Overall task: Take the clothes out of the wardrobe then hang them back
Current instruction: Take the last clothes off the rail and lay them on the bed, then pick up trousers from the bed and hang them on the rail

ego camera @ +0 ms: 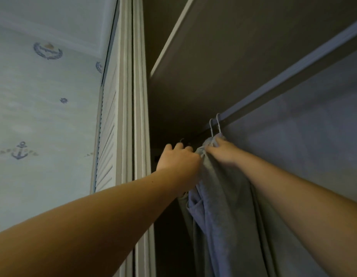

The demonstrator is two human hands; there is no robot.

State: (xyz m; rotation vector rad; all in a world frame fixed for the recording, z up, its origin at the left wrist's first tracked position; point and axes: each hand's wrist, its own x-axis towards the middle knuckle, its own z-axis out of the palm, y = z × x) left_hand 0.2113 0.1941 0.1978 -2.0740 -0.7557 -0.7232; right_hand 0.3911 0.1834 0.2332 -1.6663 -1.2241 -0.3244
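Centre frame, both hands work at the rail [289, 75]. My right hand [221, 150] pinches the grey garment [219, 196] below two white hanger hooks [214, 124]. My left hand [178, 158] curls closed beside it; its contents I cannot tell. Step: likely unhooking. Next: lift hooks clear.

Dim, soft-focus wide-angle view, wardrobe interior [213, 76] in deep shadow.

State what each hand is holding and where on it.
The right hand grips the grey garment at its top, just below the hanger hooks. The left hand clutches the same garment's upper edge.
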